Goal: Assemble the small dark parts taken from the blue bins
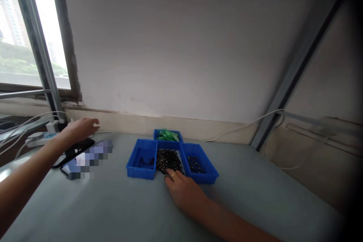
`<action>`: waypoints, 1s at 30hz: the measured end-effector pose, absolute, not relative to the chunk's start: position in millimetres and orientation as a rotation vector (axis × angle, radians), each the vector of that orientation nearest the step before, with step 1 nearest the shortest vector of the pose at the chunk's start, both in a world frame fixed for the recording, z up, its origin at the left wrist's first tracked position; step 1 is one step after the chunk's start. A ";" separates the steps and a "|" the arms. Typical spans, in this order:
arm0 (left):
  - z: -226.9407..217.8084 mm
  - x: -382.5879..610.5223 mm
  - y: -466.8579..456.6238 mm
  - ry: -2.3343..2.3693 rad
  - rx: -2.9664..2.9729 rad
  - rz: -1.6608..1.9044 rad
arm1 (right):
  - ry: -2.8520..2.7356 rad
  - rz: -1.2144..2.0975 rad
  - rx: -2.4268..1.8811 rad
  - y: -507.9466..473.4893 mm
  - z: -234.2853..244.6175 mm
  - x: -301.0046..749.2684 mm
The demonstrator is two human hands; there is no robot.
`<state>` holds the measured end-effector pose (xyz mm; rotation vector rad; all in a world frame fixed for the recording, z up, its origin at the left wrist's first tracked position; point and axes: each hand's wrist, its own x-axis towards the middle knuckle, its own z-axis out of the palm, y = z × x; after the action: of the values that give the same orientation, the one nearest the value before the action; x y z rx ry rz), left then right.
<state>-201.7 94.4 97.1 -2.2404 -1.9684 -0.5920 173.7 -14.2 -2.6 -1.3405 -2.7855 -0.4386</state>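
Observation:
My right hand [185,191], with a ring on one finger, reaches to the near edge of a pile of small dark metal pieces [169,159]. Its fingertips touch the pile, with the thumb a little apart; I see nothing held. The pile lies between a left blue tray [141,174] with a few dark pieces and a right blue tray [208,177] with several small shiny dark pieces. Off to the left, my left hand [84,127] hovers above the table near the phone, fingers loosely bent and apart, with nothing visible in them.
At the back, another blue tray [154,136] holds green plastic packets [169,135]. On the left lie a phone [82,162], a dark object beside it, and a power strip [38,140] with cables. A white cable [241,128] runs along the wall to a metal post [266,123].

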 end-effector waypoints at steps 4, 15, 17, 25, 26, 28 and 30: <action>101.2 -100.0 15.4 -1.435 -2.772 -0.401 | -2.787 -0.394 -1.399 -11.1 -5.3 173.3; 5.4 17.4 -13.8 -0.694 -2.915 0.039 | -2.617 -0.172 -1.344 -8.1 -19.4 183.6; 3.1 15.4 -8.7 -0.692 -2.914 -0.003 | -2.609 -0.163 -1.338 -8.9 -20.1 184.2; 2.6 9.5 -19.5 -1.214 -2.733 0.063 | -2.607 -0.011 -1.176 -12.5 -10.6 185.1; 2.5 9.4 -18.5 -1.265 -2.722 0.065 | -2.600 0.010 -1.183 -12.1 -9.7 184.8; 2.8 8.7 -14.7 -1.315 -2.735 0.040 | -2.579 0.039 -1.218 -11.0 -8.8 184.0; 3.7 7.2 -10.3 -1.301 -2.778 0.006 | -2.561 0.068 -1.239 -10.5 -8.3 183.4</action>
<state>7.2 -10.3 3.7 -2.7781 -1.3006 0.0059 183.4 -10.5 -8.3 -1.2387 -2.5607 0.0676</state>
